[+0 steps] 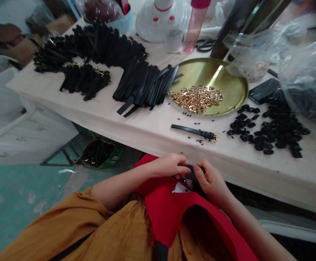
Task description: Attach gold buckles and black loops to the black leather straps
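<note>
Over my lap, at the table's front edge, my left hand [174,166] and my right hand [210,177] are close together. Both are closed on a black strap [190,168], and most of it is hidden by my fingers. A gold-orange glint shows at my right fingers; I cannot tell whether it is a buckle or a ring. Just beyond my hands lies a finished-looking black strap [190,131] with a gold buckle [215,137] at its right end. Small black bits are scattered around it.
A gold tray [235,92] holds a heap of gold buckles [197,99]. Black strips [144,87] and bunches of buckled straps [92,45] lie left. Black loops [274,127], a phone [265,90], a plastic bag [307,76], scissors [206,45] and a pink bottle [194,29] also stand or lie around.
</note>
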